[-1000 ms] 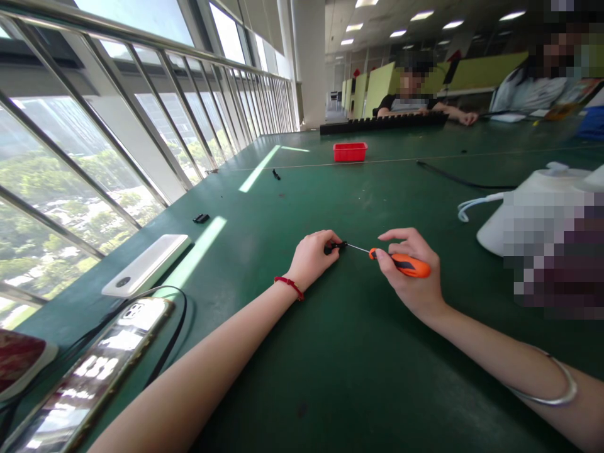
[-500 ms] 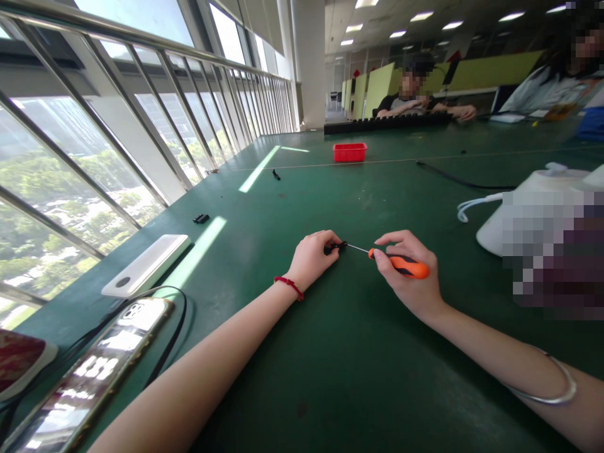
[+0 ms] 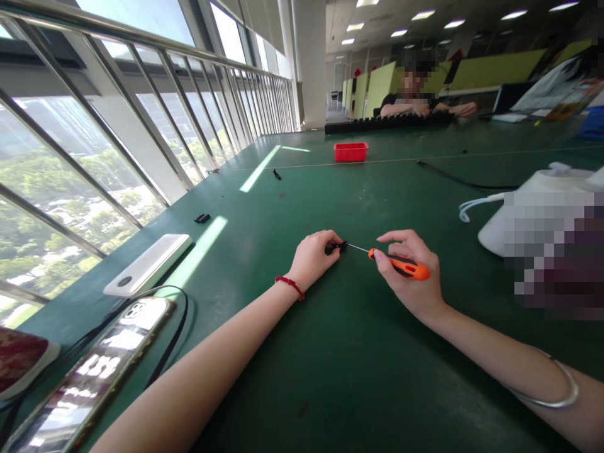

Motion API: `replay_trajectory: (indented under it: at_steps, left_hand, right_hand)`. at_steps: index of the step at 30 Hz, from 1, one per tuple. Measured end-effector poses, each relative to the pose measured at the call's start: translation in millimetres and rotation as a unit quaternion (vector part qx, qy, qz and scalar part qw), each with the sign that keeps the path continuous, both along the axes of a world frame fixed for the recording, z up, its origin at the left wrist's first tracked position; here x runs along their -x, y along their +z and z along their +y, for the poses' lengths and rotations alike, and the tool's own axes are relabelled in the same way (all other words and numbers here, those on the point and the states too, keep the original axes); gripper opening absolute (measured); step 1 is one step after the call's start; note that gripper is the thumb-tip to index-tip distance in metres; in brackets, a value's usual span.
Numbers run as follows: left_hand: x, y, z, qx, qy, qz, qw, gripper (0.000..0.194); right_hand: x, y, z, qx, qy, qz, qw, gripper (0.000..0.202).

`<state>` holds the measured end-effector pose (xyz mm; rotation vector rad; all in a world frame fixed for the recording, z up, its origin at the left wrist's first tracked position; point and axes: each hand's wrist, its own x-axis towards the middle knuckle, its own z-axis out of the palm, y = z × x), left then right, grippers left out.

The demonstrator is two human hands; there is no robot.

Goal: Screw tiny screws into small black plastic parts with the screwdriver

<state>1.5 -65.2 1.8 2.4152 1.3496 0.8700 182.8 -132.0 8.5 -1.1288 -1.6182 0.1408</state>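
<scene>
Over the middle of the green table (image 3: 283,352), my left hand (image 3: 314,255) pinches a small black part (image 3: 338,245) between thumb and fingers. Its exact kind is too small to make out, and the fingers cover some of it. My right hand (image 3: 415,274) is closed on a screwdriver (image 3: 408,267) with an orange and black handle. The thin metal shaft points left, and its tip meets the right end of the black part. My right index finger is raised off the handle.
A red bin (image 3: 350,152) and a small black piece (image 3: 277,174) lie farther back. On the left are another black piece (image 3: 202,218), a white power bank (image 3: 148,264), a phone (image 3: 101,365) and cables. A white bag-like object (image 3: 514,214) stands right. Someone sits behind a black keyboard-like strip (image 3: 387,123).
My hands, the screwdriver and the black part hold almost the same position. At the far end, the seated person's arm has shifted, and the person at far right has leaned away.
</scene>
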Motion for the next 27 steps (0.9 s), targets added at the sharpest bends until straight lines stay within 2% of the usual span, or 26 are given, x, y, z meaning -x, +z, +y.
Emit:
replay_trajectory:
  at_steps: [3,6,8,14,16,21,27]
  left_hand:
    - [-0.2,0.4,-0.3,0.001,0.0,-0.001,1.0,0.014]
    - [-0.2,1.3,-0.7,0.004,0.001,0.003,1.0,0.014]
    - [-0.1,1.7,-0.9,0.004,0.001,0.004,1.0,0.014]
    - [0.2,0.6,0.1,0.002,-0.003,-0.004,1.0,0.014]
    - [0.2,0.3,0.3,0.001,-0.004,-0.006,1.0,0.014]
    - [-0.1,0.9,-0.4,0.003,0.0,-0.002,1.0,0.014]
    - [0.1,0.0,-0.1,0.003,0.0,-0.007,1.0,0.015]
  right_hand:
    - [0.6,-0.8,0.2,-0.016,0.009,0.003,1.0,0.015]
    - [-0.5,-1.9,2.7,-0.05,0.027,0.046,0.997,0.037]
    - [-1.4,-1.8,3.4,-0.057,0.03,0.053,0.997,0.045]
    - [-0.2,-1.2,0.3,-0.02,0.032,-0.008,0.999,0.011]
    - [0.3,-2.4,1.0,-0.028,0.032,0.001,0.999,0.014]
    - [-1.4,-4.2,4.4,-0.068,0.027,0.065,0.995,0.042]
    - [-1.1,-1.4,-1.1,-0.01,0.039,-0.001,0.999,0.01]
